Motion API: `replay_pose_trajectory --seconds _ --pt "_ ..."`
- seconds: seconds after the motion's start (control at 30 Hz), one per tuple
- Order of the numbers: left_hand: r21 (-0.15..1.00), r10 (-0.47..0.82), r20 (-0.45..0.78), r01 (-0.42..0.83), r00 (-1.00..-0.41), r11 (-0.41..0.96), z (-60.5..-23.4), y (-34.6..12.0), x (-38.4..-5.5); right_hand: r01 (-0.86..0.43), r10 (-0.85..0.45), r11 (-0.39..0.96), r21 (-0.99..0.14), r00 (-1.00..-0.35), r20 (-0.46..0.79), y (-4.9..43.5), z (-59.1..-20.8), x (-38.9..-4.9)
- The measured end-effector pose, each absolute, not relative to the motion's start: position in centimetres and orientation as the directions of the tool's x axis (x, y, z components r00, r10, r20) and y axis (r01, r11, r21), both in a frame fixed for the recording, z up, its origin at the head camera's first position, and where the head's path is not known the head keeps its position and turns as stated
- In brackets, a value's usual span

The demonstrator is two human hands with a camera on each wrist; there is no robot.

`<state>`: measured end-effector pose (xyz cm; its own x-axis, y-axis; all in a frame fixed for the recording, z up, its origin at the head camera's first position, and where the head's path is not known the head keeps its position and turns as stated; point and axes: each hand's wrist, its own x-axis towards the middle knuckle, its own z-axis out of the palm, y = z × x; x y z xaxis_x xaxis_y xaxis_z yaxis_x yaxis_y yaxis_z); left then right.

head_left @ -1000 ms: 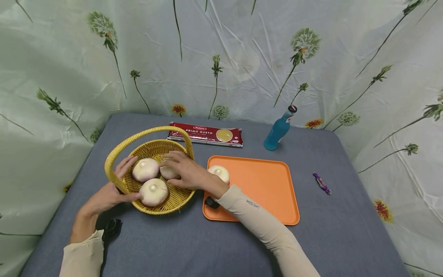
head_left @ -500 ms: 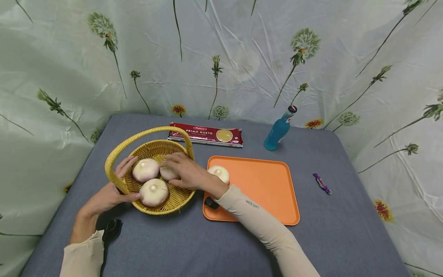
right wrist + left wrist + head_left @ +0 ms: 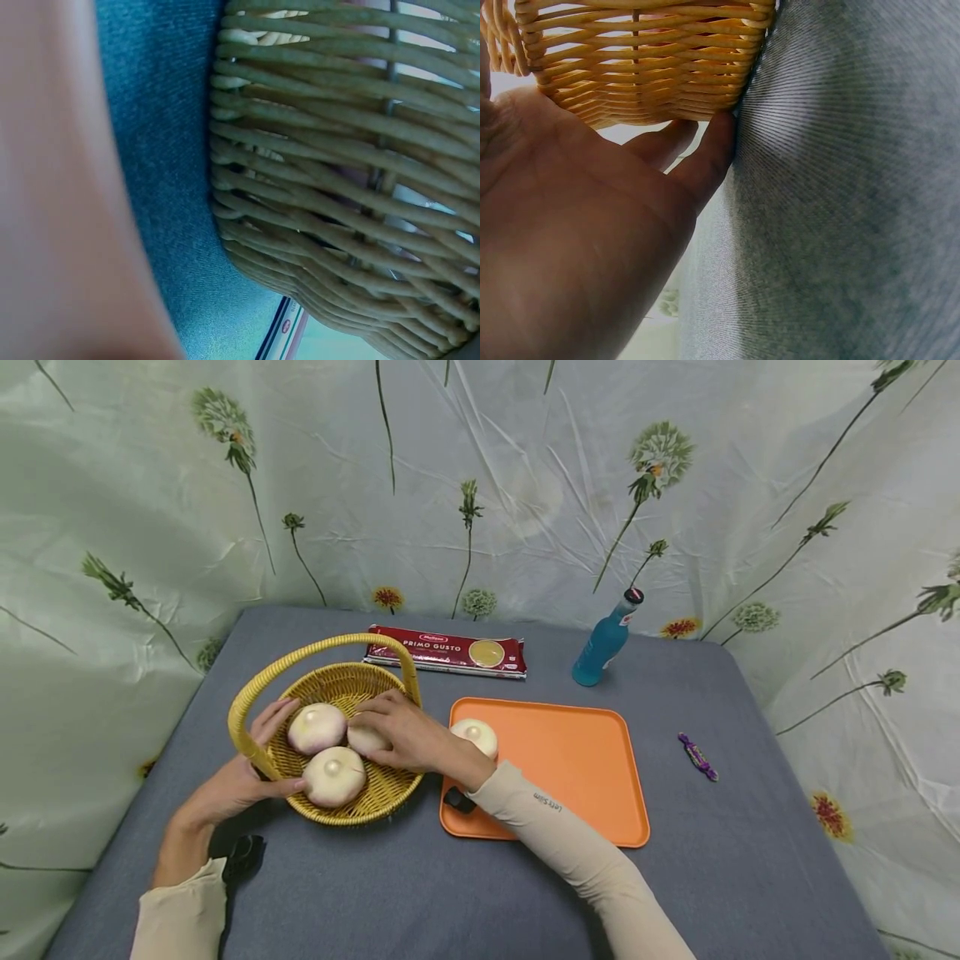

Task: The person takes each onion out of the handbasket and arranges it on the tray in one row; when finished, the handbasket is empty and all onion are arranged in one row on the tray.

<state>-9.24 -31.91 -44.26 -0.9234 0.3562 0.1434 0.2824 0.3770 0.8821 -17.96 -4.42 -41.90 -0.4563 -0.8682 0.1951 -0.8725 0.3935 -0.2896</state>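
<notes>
Fingers of the right hand, seen from the head, were bent over a white turnip inside the yellow basket, grasping it from above with the thumb at its near side. Left-hand fingers were parted around the foot of the basket's handle: the thumb lay over the rim, its tip at the edge of the front turnip, while the other fingers gripped the rim farther back, beside the rear turnip. That left hand came in from the near left; the right forearm slanted across the orange tray, where a fourth turnip sat by the left edge. Compared with half a second before, the right fingers had shifted very slightly rightward with their turnip; the left hand, basket and tray had stayed put. A red packet lay behind, a blue bottle stood to its right, and a purple sweet lay beyond the tray.

At the left wrist, the palm faced the outside of the basket, and two fingers reached down to its base, close against the grey cloth.

At the right wrist, only blurred skin showed beside the weave, so the fingers' hold could not be told there; the basket stood on the cloth, with part of the packet below.
</notes>
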Motion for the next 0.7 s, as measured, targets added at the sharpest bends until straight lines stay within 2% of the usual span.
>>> replay_pose_trajectory --seconds 0.4,0.7 --pt "0.878 0.353 0.146 0.286 -0.924 0.384 -44.32 -32.02 -9.26 -0.882 -0.867 0.358 -0.306 -0.435 0.241 -4.13 -41.49 -17.95" --pt "0.876 0.357 0.16 0.299 -0.92 0.379 -44.28 -31.94 -9.22 -0.873 -0.853 0.37 -0.319 -0.455 0.257 -3.83 -41.2 -17.55"
